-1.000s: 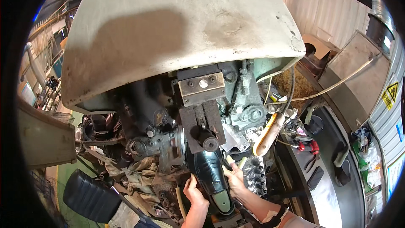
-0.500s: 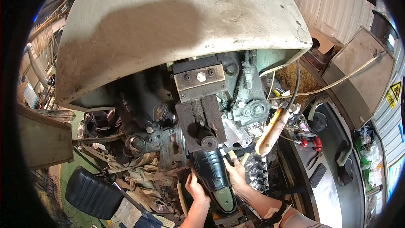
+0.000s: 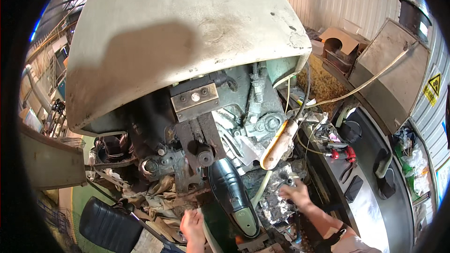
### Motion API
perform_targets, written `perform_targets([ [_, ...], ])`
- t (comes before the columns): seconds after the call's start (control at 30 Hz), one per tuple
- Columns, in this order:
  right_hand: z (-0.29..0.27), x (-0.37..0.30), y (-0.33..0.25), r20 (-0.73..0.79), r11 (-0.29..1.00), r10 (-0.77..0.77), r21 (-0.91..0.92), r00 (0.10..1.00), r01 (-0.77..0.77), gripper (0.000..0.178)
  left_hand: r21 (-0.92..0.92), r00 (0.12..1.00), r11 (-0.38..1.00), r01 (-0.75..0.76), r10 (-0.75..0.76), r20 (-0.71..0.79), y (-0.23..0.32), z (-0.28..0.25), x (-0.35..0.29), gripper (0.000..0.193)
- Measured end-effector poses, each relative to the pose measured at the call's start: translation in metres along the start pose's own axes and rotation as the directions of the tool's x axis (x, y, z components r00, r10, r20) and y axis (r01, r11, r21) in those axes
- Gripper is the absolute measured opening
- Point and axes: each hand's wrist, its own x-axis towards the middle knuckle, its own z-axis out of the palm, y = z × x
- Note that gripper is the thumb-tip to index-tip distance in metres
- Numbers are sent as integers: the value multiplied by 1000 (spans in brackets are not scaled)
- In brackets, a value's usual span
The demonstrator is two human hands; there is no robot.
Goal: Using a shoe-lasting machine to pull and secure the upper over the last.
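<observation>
A glossy black shoe upper (image 3: 226, 180) is stretched over a green shoe last (image 3: 245, 222), toe up under the machine's dark round-ended post (image 3: 205, 157). Neither hand touches it. My left hand (image 3: 192, 227) is left of the last with its fingers curled in, and no object shows in it. A pale tube runs close beside that hand. To the right of the last, my right hand (image 3: 295, 194) has its fingers apart over the foil-covered part (image 3: 279, 197) of the machine. Whether its fingertips touch a small dark knob there I cannot tell.
A large cream machine hood (image 3: 187, 28) overhangs the work. A yellowish-white lamp (image 3: 276, 147) hangs at the right on a cable. Farther right is a grey bench (image 3: 370, 206) with a phone (image 3: 354, 189) and a red-handled tool (image 3: 344, 154). A black padded seat (image 3: 105, 227) stands lower left.
Both hands have let go of the shoe on its last. My left hand has moved left and down, my right hand to the right. The whole view has shifted slightly.
</observation>
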Motion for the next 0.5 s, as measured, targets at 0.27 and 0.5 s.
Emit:
perform_targets([
  [0.27,-62,60,116,-183,950,295,164,938,-267,85,-5,972,1000,21,-22,-232,-25,-78,-4,27],
  [0.5,-88,73,113,-342,997,76,36,937,-68,99,-126,986,991,37,-57,-159,-32,-145,-12,23],
])
